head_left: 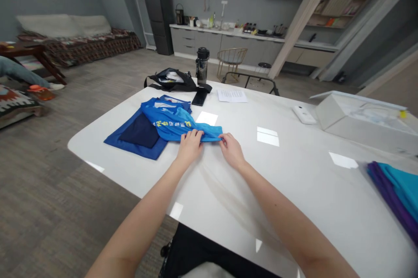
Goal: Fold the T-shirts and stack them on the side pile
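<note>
A bright blue shirt with white and yellow lettering lies partly folded on the white table. My left hand grips its near edge, fingers bent over the cloth and thumb hidden. At the shirt's right end, my right hand pinches a corner between thumb and fingers. Under the shirt's left part is a darker blue garment, with a navy piece of cloth on top of it.
Beyond the cloth are a black bag, a dark bottle, a phone and a paper sheet. To the right stand a white device, a pale box and folded teal and purple cloth. A person's leg shows far left.
</note>
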Action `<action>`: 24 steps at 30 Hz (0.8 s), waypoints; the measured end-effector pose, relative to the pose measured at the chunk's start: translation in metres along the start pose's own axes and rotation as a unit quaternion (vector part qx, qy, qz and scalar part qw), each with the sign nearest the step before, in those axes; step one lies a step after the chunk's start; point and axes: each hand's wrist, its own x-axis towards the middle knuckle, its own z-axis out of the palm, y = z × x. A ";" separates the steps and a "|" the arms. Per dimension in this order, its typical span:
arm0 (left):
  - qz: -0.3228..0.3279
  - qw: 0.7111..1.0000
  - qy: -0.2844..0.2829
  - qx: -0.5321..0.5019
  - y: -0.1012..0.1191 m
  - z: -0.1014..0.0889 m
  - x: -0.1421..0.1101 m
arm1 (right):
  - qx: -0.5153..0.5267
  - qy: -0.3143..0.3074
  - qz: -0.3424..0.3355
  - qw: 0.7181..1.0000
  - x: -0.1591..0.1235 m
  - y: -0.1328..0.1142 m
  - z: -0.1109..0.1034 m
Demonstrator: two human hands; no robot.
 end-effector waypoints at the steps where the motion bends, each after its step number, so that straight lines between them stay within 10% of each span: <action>1: -0.006 1.000 -0.008 0.010 0.011 0.001 0.004 | -0.001 0.015 0.017 1.000 -0.013 0.014 -0.018; 9: 0.009 0.997 -0.076 0.015 0.094 0.024 0.039 | -0.048 0.129 0.226 0.965 -0.088 0.123 -0.164; 17: 0.048 0.988 -0.034 -0.140 0.108 0.050 0.041 | 0.092 0.120 0.269 0.951 -0.111 0.127 -0.188; 21: 0.080 0.925 -0.074 -0.365 0.109 0.041 0.027 | 0.284 0.020 0.208 0.936 -0.115 0.094 -0.199; 24: 0.152 0.888 -0.175 -0.396 0.121 0.026 0.015 | 0.328 -0.199 0.189 0.904 -0.119 0.079 -0.206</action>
